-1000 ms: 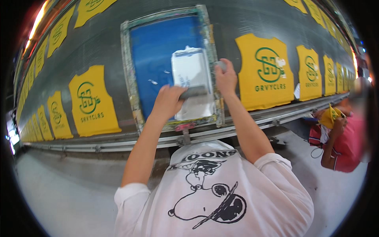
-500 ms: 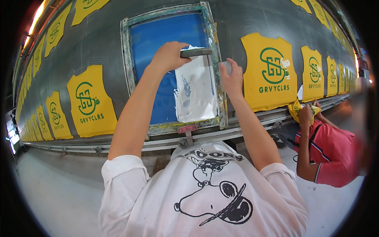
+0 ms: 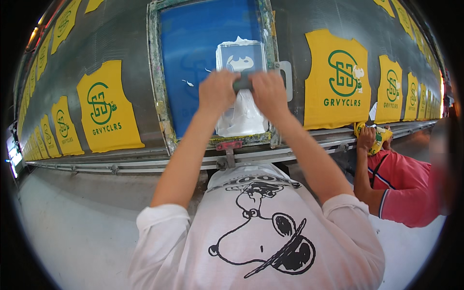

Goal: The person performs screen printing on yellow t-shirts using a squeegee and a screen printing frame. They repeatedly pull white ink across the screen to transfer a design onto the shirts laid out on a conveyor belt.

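Both of my hands grip one squeegee (image 3: 243, 82) over a screen-printing frame, my left hand (image 3: 218, 90) on its left part and my right hand (image 3: 269, 93) on its right. The fingers are closed, slightly smeared by motion. Blue mesh (image 3: 186, 38) fills the worn wooden frame (image 3: 157, 79). Thick white ink (image 3: 247, 116) lies on the mesh on the near side of the squeegee. Beyond it, a wiped rectangle shows a small pale cartoon figure (image 3: 240, 63). My hands hide most of the squeegee's blade.
Yellow shirt panels (image 3: 355, 108) with green prints lie along the dark table (image 3: 295, 29) on both sides. A white plate with a slot (image 3: 285, 79) sits at the frame's right edge. A metal rail (image 3: 183, 164) runs along the near edge. At right, a person in red (image 3: 411, 188) handles yellow cloth (image 3: 374, 147).
My right hand has moved from beside the frame onto the squeegee. The squeegee has come nearer and turned more level, baring the figure in the mesh. The whole view has shifted slightly.
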